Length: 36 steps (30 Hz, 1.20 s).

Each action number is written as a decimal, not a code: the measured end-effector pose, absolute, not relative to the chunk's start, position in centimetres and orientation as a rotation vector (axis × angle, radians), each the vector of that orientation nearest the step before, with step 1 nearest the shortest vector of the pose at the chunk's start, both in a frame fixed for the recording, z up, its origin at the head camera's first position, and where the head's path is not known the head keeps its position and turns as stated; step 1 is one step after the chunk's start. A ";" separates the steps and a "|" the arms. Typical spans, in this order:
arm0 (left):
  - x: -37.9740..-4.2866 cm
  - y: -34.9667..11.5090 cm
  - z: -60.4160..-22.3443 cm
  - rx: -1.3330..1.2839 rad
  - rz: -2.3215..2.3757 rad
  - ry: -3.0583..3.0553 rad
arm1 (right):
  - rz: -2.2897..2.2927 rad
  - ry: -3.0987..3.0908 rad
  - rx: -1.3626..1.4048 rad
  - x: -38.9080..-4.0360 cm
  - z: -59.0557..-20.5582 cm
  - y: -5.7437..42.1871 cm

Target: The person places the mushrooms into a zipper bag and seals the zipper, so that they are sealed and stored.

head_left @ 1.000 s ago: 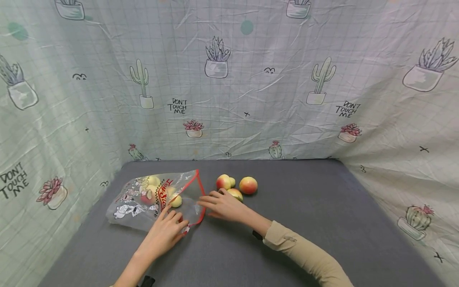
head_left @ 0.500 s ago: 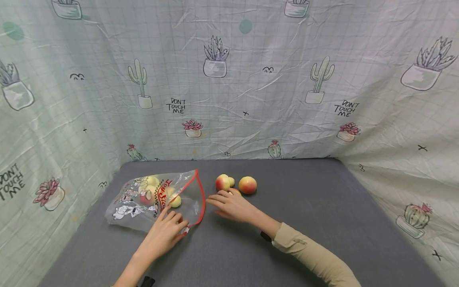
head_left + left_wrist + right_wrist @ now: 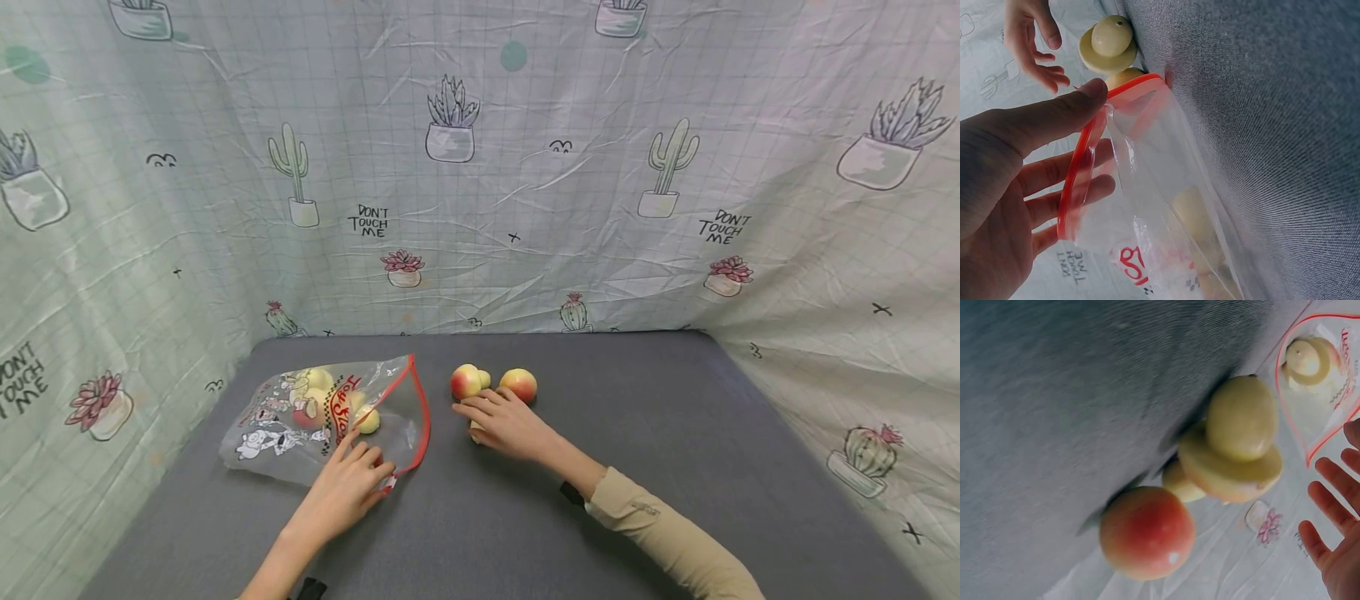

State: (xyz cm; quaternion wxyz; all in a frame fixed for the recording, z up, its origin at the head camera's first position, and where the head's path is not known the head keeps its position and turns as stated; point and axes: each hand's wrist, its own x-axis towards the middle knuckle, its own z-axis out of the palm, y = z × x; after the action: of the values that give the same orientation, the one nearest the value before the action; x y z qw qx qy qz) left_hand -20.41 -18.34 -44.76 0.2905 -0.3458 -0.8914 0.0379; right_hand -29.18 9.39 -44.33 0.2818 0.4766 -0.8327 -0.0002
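A clear plastic bag (image 3: 270, 421) with a red rim and printed cartoon figures lies on the left, with several round fruits inside. My left hand (image 3: 348, 483) pinches its red rim; in the left wrist view the thumb is on one side and fingers show through the plastic. My right hand (image 3: 510, 425) hovers above the loose fruits, palm down, fingers extended and apart. A pale green-yellow fruit (image 3: 1241, 419) lies near its fingers, mostly hidden in the head view. Behind are a red-yellow peach-like fruit (image 3: 519, 383), another red-yellow fruit (image 3: 465, 381) and a small pale one (image 3: 484, 379).
A grey cloth-covered table (image 3: 637, 433) carries everything. Beyond it and on both sides hangs a pale curtain (image 3: 525, 275) printed with cacti and potted plants.
My right hand has moved right, away from the bag's mouth and over the near loose fruit. The left hand and the bag have stayed in place.
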 end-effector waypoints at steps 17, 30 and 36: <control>-20.3 -18.4 -44.9 -0.925 0.086 -2.356 | 0.112 -2.257 1.084 -31.8 -45.7 13.3; -20.1 -18.1 -44.8 -0.921 0.086 -2.364 | 0.187 -2.360 0.928 -33.3 -46.2 16.1; -20.1 -18.1 -44.9 -0.913 0.097 -2.396 | 0.163 -2.494 0.864 -34.2 -46.5 16.9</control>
State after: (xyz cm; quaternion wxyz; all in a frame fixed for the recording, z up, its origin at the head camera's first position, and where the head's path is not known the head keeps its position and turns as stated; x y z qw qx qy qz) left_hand -20.07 -18.11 -44.90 0.2839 -0.3410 -0.8954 0.0364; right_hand -34.19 16.88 -46.46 0.2459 0.3166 -0.9142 0.0596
